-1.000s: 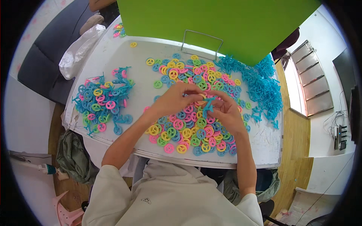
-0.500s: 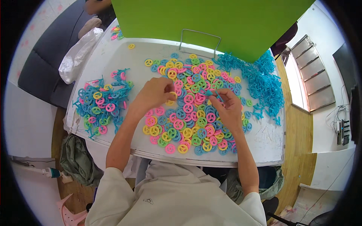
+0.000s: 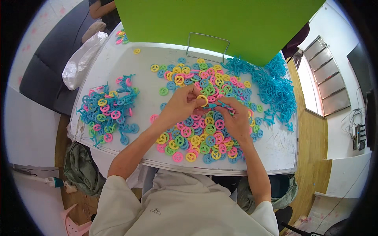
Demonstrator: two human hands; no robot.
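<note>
Over the middle of the table my left hand (image 3: 182,105) pinches a yellow toy wheel (image 3: 202,100) between thumb and fingers. My right hand (image 3: 237,118) grips a small blue plastic piece (image 3: 212,106), its tip close against the wheel. Whether the two parts touch or are joined is hard to make out. Beneath and around both hands spreads a heap of small spoked wheels (image 3: 210,129) in pink, yellow, green and blue. To the left is a separate pile of blue pieces with coloured wheels among them (image 3: 103,110).
A heap of loose blue plastic pieces (image 3: 275,90) covers the table's right side. Behind the wheels stands a large green panel (image 3: 220,23) with a bent wire frame (image 3: 208,36) before it. A white plastic bag (image 3: 82,59) lies by the left edge; another person's arm (image 3: 103,9) is beyond.
My left hand has moved right with the yellow wheel, up to the blue piece in my right hand. Blue wheels now show at the left pile's near right edge.
</note>
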